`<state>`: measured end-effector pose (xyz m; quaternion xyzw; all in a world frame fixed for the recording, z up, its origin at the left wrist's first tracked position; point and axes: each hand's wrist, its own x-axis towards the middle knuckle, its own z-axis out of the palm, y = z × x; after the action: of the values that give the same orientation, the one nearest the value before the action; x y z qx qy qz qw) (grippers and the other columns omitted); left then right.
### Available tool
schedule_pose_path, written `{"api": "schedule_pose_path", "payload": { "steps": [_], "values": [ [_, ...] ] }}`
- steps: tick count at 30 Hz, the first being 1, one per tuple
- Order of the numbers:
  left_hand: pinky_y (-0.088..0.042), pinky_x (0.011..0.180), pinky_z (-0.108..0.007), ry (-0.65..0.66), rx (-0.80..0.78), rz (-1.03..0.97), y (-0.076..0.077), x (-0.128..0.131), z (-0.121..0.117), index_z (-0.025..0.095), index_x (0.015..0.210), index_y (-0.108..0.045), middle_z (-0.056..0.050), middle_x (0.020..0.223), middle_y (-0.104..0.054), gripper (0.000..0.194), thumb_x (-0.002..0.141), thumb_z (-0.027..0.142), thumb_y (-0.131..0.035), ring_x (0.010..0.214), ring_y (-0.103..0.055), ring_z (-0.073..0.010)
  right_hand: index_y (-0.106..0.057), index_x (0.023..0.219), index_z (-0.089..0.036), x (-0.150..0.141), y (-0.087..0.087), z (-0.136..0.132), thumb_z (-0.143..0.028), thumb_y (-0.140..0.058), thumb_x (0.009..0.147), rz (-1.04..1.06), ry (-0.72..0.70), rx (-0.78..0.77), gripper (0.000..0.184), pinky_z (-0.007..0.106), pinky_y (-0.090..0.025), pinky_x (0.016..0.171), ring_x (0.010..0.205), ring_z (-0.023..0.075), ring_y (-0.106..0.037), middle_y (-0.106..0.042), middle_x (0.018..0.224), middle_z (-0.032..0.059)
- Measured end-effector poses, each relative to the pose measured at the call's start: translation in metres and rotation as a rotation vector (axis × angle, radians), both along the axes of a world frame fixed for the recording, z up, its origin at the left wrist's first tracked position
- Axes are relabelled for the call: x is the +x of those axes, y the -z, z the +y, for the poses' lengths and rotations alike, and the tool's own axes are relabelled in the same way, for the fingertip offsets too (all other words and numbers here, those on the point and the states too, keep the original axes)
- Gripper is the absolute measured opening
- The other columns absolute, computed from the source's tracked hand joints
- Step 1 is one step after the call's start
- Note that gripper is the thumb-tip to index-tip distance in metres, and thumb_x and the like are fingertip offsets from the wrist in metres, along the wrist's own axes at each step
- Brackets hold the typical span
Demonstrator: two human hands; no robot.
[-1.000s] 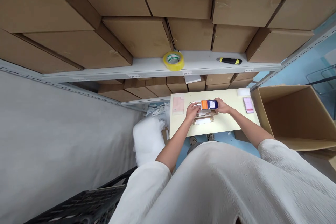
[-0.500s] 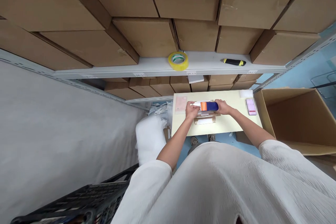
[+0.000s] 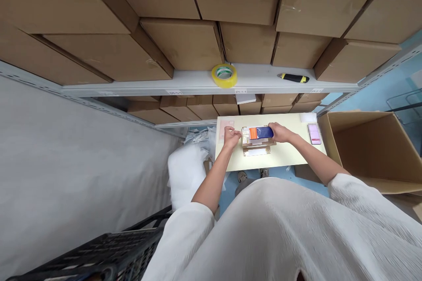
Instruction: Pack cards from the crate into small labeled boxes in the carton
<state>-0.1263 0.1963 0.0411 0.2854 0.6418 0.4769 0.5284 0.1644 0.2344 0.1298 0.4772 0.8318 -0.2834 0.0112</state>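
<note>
A small cardboard box (image 3: 267, 144) lies on the cream table, its long flap (image 3: 257, 152) folded out toward me. Over the box is a long, narrow dark blue and orange item (image 3: 263, 132) with a glossy surface; its exact kind does not show. My right hand (image 3: 279, 132) is closed around the item's right end. Just left of the box, my left hand (image 3: 232, 136) has its fingers drawn together, the tips at the box's left end. Whatever may be between those fingertips is too small to tell. A whitish, shiny patch (image 3: 245, 135) shows beside the orange part.
Behind the table (image 3: 231, 160), a shelf of cardboard boxes holds a yellow tape roll (image 3: 224, 75) and a utility knife (image 3: 294, 78). A pink-purple pack (image 3: 314, 134) lies at the table's right. A large open carton (image 3: 369, 140) stands right; white wrap (image 3: 186, 175) and a black crate (image 3: 125, 246) are left.
My left hand has moved left, away from the blue and orange item, uncovering the box's left end. My right hand stays at the item's right end.
</note>
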Motion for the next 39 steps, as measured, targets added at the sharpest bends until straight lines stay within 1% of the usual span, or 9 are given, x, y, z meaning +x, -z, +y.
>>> {"api": "schedule_pose_path", "payload": {
  "steps": [5,8,12,17,22,30,34,37,39],
  "values": [
    [-0.05,0.07,-0.025,-0.052,-0.011,0.001,0.011,-0.035,0.0,0.029,0.1,-0.039,0.008,0.074,-0.066,0.054,0.064,0.011,-0.076,0.069,-0.067,-0.014,-0.06,0.108,-0.022,0.017,-0.009,0.001,-0.017,-0.077,0.087,-0.063,-0.007,0.021,0.027,0.033,-0.046,0.079,0.104,0.0299,-0.065,-0.071,0.113,0.0137],
    [-0.048,0.067,-0.023,-0.113,-0.082,0.025,0.019,-0.055,-0.002,0.029,0.098,-0.039,0.009,0.074,-0.065,0.057,0.062,0.01,-0.078,0.066,-0.065,-0.0129,-0.06,0.104,-0.021,0.029,-0.011,0.005,-0.013,-0.077,0.084,-0.109,0.015,0.04,0.028,0.032,-0.045,0.077,0.101,0.029,-0.065,-0.072,0.11,0.0134],
    [-0.048,0.071,-0.025,-0.091,-0.098,-0.002,0.03,-0.064,-0.006,0.028,0.101,-0.043,0.007,0.074,-0.068,0.056,0.064,0.012,-0.081,0.065,-0.065,-0.0133,-0.058,0.102,-0.022,0.039,-0.012,0.008,-0.011,-0.076,0.083,-0.166,0.025,0.044,0.028,0.031,-0.045,0.075,0.097,0.0273,-0.065,-0.072,0.109,0.0127],
    [-0.05,0.079,-0.028,-0.102,-0.073,0.006,0.044,-0.054,-0.008,0.027,0.102,-0.046,0.006,0.075,-0.071,0.051,0.067,0.014,-0.081,0.074,-0.07,-0.0161,-0.058,0.103,-0.021,0.039,-0.011,0.01,-0.009,-0.074,0.082,-0.224,0.016,0.059,0.029,0.03,-0.045,0.076,0.098,0.0271,-0.066,-0.073,0.109,0.0122],
    [-0.052,0.082,-0.03,-0.114,-0.129,-0.011,0.063,-0.044,-0.006,0.027,0.101,-0.048,0.006,0.076,-0.071,0.048,0.068,0.012,-0.08,0.076,-0.071,-0.0167,-0.06,0.11,-0.019,0.035,-0.007,0.009,-0.011,-0.072,0.087,-0.311,0.007,0.072,0.027,0.031,-0.045,0.077,0.104,0.0286,-0.066,-0.073,0.114,0.0144],
    [-0.058,0.094,-0.038,-0.102,-0.162,0.033,0.094,-0.008,-0.007,0.026,0.101,-0.055,0.005,0.076,-0.067,0.038,0.073,0.012,-0.078,0.086,-0.074,-0.0199,-0.061,0.116,-0.018,0.035,0.001,0.005,-0.011,-0.069,0.089,-0.419,0.009,0.068,0.029,0.032,-0.047,0.081,0.112,0.03,-0.065,-0.073,0.12,0.0153],
    [-0.057,0.098,-0.038,-0.052,-0.171,0.084,0.1,0.008,-0.005,0.025,0.105,-0.058,0.002,0.084,-0.068,0.035,0.077,0.01,-0.075,0.094,-0.075,-0.0215,-0.061,0.117,-0.018,0.034,0.002,0.004,-0.012,-0.069,0.089,-0.434,0.027,0.07,0.029,0.033,-0.047,0.08,0.111,0.0307,-0.065,-0.072,0.12,0.0163],
    [-0.057,0.098,-0.041,-0.013,-0.182,0.142,0.1,0.014,-0.003,0.024,0.108,-0.059,-0.001,0.091,-0.069,0.037,0.079,0.011,-0.077,0.099,-0.075,-0.025,-0.061,0.116,-0.018,0.034,0.003,0.003,-0.011,-0.069,0.089,-0.427,0.036,0.072,0.029,0.033,-0.046,0.08,0.109,0.0308,-0.065,-0.072,0.119,0.0163],
    [-0.056,0.101,-0.043,-0.009,-0.184,0.187,0.098,0.017,-0.004,0.023,0.111,-0.059,-0.005,0.1,-0.071,0.037,0.081,0.013,-0.079,0.107,-0.074,-0.0279,-0.062,0.115,-0.018,0.035,0.005,0.004,-0.011,-0.07,0.088,-0.414,0.029,0.08,0.03,0.034,-0.047,0.081,0.108,0.0307,-0.065,-0.072,0.117,0.016]
  ]
}}
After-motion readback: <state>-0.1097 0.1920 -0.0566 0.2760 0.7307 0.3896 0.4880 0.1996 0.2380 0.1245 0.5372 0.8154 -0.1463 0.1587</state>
